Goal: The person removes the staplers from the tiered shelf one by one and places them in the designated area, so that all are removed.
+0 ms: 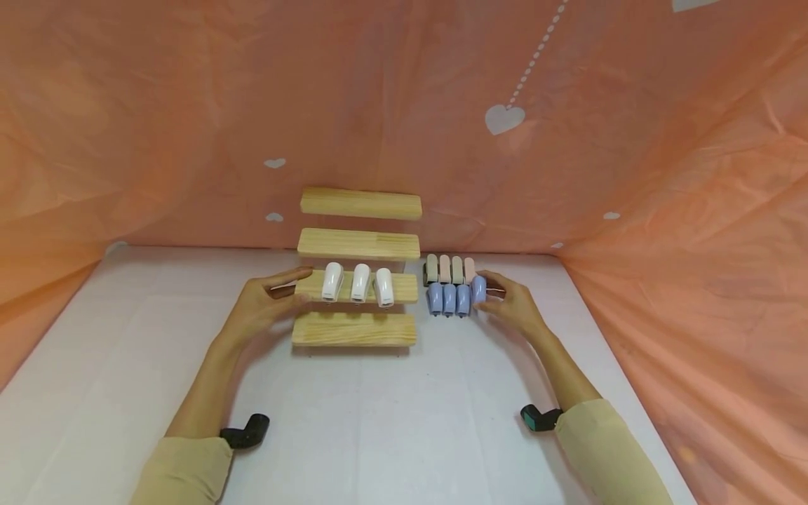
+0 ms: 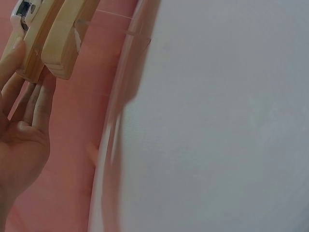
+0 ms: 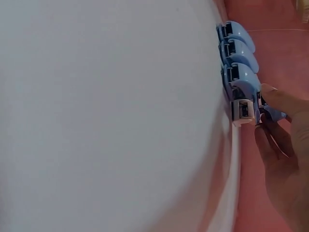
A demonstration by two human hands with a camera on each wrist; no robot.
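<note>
My left hand (image 1: 265, 303) grips the left end of a wooden shelf board (image 1: 404, 289), its thumb on the near side. On that board stand three white staplers (image 1: 360, 282) in a row. The left wrist view shows the thumb close to one white stapler (image 2: 20, 15) and fingers underneath the board. My right hand (image 1: 516, 303) pinches a blue stapler (image 1: 479, 287) between thumb and fingers, at the right end of a row of three other blue staplers (image 1: 449, 299). In the right wrist view, the held blue stapler (image 3: 275, 114) is partly hidden by the fingers.
Several pink and pale green staplers (image 1: 445, 268) line up behind the blue ones. The stand's other boards (image 1: 358, 245) rise in steps towards an orange curtain (image 1: 379, 105). A white tabletop (image 1: 391, 421) spreads in front, with another curtain along the right edge.
</note>
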